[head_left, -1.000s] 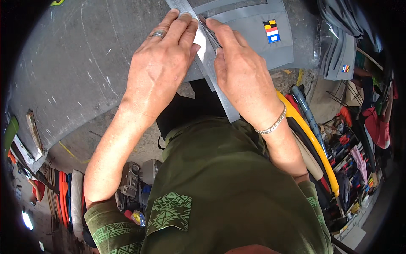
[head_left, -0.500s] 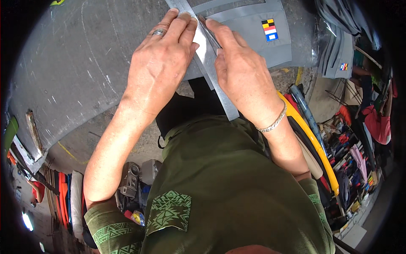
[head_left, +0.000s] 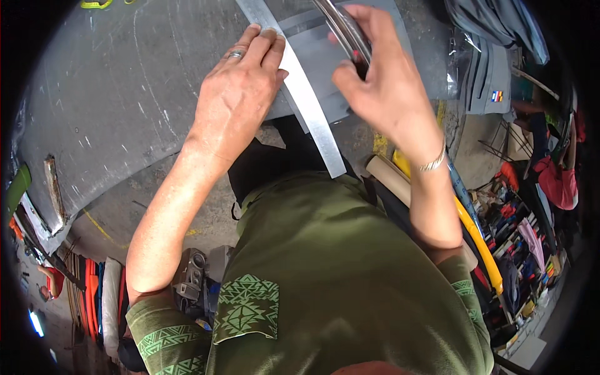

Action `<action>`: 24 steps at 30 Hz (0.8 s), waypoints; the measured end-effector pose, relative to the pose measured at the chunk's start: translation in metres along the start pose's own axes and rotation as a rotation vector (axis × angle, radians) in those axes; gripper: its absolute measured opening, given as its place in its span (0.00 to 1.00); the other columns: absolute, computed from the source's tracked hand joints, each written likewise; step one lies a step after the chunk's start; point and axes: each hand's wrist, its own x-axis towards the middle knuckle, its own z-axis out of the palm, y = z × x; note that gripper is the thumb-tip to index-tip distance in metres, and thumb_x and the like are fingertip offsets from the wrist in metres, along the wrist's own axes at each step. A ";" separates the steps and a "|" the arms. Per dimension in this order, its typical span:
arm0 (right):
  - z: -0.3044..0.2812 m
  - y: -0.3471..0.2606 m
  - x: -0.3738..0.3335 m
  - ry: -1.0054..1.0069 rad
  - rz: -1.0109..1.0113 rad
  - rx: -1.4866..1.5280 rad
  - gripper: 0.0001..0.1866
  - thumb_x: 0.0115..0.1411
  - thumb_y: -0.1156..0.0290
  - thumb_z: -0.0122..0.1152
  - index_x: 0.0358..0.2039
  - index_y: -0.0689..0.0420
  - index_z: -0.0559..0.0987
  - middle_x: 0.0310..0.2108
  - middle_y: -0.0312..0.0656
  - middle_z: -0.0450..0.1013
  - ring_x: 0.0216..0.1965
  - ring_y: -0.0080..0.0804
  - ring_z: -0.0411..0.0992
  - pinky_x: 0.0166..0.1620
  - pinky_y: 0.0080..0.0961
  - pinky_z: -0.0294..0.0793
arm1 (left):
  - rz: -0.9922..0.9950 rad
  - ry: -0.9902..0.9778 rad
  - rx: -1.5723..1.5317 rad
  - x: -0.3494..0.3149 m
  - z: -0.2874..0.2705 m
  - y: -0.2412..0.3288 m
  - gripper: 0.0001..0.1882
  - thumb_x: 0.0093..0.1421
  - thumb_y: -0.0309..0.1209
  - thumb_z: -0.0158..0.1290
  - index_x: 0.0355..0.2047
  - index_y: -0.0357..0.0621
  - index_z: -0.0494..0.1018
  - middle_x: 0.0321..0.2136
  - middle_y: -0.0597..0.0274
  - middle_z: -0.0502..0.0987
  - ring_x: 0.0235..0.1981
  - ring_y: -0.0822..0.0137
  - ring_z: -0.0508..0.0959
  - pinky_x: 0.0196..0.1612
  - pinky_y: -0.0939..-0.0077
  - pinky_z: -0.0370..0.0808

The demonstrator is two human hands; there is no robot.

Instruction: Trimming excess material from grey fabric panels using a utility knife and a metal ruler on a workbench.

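A long steel ruler (head_left: 304,87) lies slantwise over grey fabric (head_left: 312,53) on the dark worktable, its near end sticking out past the table edge toward me. My left hand (head_left: 240,81), with a ring on one finger, rests flat on the ruler's left side, fingers stretched out. To the right of the ruler, my right hand (head_left: 387,81) is raised over the fabric and closed around a long, shiny metal tool (head_left: 340,25) with a small red spot. Motion blurs the tool, so its exact kind is unclear. This hand covers part of the fabric.
Folded grey pieces with a small coloured flag patch (head_left: 497,96) hang at the right table edge, below dark plastic-wrapped material (head_left: 500,25). A stick (head_left: 54,187) lies at the left edge. Fabric rolls (head_left: 111,300) stand lower left; a yellow tube (head_left: 481,244) and cluttered goods sit right.
My right hand has lifted off the ruler's edge and moved right with the metal tool, now covering the fabric's flag patch. My left hand stays on the ruler.
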 end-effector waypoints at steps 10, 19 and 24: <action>-0.053 0.007 0.051 -0.214 -0.026 -0.027 0.24 0.54 0.81 0.60 0.54 0.64 0.74 0.46 0.50 0.68 0.48 0.39 0.72 0.49 0.31 0.74 | 0.000 -0.004 -0.032 0.000 0.002 -0.001 0.24 0.66 0.38 0.58 0.59 0.42 0.72 0.59 0.58 0.74 0.66 0.57 0.71 0.61 0.65 0.76; -0.016 0.018 0.118 -0.003 -0.202 0.421 0.07 0.64 0.70 0.69 0.36 0.60 0.81 0.26 0.28 0.70 0.29 0.18 0.67 0.34 0.19 0.67 | 0.006 0.002 -0.045 0.000 0.002 -0.002 0.23 0.67 0.37 0.58 0.59 0.42 0.72 0.59 0.57 0.74 0.65 0.56 0.72 0.60 0.63 0.77; 0.017 0.030 0.148 0.107 0.114 0.985 0.12 0.74 0.58 0.53 0.41 0.53 0.76 0.27 0.27 0.67 0.27 0.18 0.65 0.30 0.18 0.63 | -0.007 0.009 -0.040 -0.003 0.002 -0.001 0.23 0.67 0.37 0.58 0.59 0.43 0.72 0.59 0.58 0.73 0.65 0.55 0.72 0.59 0.62 0.78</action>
